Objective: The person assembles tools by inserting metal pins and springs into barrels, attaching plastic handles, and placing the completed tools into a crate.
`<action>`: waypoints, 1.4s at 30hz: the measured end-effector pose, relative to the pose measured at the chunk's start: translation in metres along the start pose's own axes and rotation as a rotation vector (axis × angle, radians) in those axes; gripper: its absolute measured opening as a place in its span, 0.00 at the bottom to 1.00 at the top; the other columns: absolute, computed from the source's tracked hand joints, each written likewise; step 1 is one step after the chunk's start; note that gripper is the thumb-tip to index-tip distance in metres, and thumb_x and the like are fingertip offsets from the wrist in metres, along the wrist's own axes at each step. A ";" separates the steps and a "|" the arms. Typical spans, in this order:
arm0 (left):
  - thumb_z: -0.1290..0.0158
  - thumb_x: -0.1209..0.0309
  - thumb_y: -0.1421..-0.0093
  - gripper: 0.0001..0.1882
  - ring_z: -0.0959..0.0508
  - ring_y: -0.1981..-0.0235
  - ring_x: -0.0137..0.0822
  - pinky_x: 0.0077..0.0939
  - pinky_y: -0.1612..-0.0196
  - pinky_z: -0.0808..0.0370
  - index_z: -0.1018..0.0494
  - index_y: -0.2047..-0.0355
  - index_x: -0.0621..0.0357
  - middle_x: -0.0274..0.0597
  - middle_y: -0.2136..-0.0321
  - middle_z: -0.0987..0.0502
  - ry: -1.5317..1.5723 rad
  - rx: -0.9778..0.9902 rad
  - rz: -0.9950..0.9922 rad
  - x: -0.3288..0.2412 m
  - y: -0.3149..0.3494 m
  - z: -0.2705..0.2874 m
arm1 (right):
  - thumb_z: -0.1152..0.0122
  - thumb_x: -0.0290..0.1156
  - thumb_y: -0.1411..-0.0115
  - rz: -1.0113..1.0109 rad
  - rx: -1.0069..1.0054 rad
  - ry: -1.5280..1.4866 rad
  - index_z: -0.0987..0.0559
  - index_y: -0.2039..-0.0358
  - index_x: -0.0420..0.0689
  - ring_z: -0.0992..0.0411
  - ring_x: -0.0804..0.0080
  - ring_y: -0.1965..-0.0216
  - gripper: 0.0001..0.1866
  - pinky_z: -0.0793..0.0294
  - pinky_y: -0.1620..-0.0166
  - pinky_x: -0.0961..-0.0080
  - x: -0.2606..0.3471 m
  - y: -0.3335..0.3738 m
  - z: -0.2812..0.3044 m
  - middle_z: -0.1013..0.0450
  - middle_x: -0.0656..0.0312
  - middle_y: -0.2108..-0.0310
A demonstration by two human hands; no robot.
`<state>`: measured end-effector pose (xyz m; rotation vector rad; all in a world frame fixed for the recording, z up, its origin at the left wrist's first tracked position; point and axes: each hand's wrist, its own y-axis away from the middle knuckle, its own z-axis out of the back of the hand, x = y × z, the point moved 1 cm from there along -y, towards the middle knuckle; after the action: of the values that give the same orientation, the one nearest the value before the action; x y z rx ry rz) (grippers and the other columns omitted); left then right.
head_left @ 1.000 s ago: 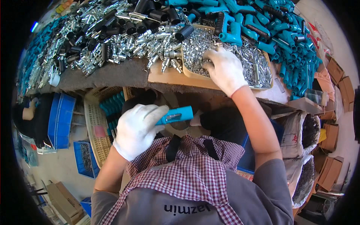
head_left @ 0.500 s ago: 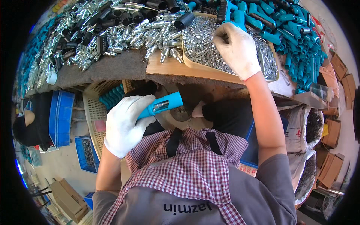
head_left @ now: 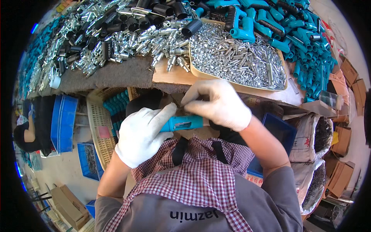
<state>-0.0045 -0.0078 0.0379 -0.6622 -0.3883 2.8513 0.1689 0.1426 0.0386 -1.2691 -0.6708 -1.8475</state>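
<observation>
My left hand, in a white glove, is wrapped round a teal plastic tool housing. The housing is a tube with a cut-out in its side, held level above my lap, its free end pointing right. Just above it is my right hand, also gloved, with thumb and forefinger closed in a pinch near my left forefinger. Whatever sits in that pinch is too small and hidden to name. Beyond the hands, a shallow tray on the bench holds many small metal pins and slugs.
Metal couplings and black sleeves are heaped at the bench's left. Teal pistol-shaped housings pile up at right. Below stand a cream basket with teal parts, blue bins and white sacks. Another person is at far left.
My right hand has come down from the tray of metal pieces to the teal housing. My left hand has moved slightly right with the housing, which now lies more level.
</observation>
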 end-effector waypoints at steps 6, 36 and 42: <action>0.33 0.67 0.59 0.42 0.24 0.70 0.40 0.32 0.66 0.26 0.33 0.40 0.61 0.40 0.70 0.21 -0.071 0.037 -0.060 -0.003 -0.001 -0.003 | 0.34 0.30 0.51 0.172 -0.076 0.116 0.21 0.68 0.38 0.25 0.52 0.64 0.11 0.26 0.60 0.62 -0.014 0.014 -0.038 0.26 0.51 0.69; 0.33 0.71 0.55 0.37 0.18 0.61 0.49 0.35 0.57 0.21 0.32 0.42 0.61 0.54 0.59 0.20 0.326 0.136 0.255 0.011 0.015 -0.031 | 0.29 0.32 0.58 0.543 -0.001 0.584 0.23 0.57 0.43 0.25 0.57 0.63 0.25 0.24 0.60 0.65 -0.037 0.033 -0.040 0.25 0.58 0.65; 0.45 0.71 0.43 0.17 0.18 0.62 0.40 0.28 0.58 0.22 0.24 0.54 0.65 0.49 0.64 0.19 0.504 -0.084 0.651 0.110 0.031 -0.029 | 0.33 0.35 0.48 -0.057 -0.044 0.207 0.22 0.58 0.37 0.23 0.53 0.65 0.19 0.24 0.60 0.64 -0.125 0.056 -0.028 0.24 0.48 0.66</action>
<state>-0.0926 -0.0046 -0.0406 -1.7474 -0.2349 3.0623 0.2255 0.1272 -0.0883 -1.0767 -0.5615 -2.0173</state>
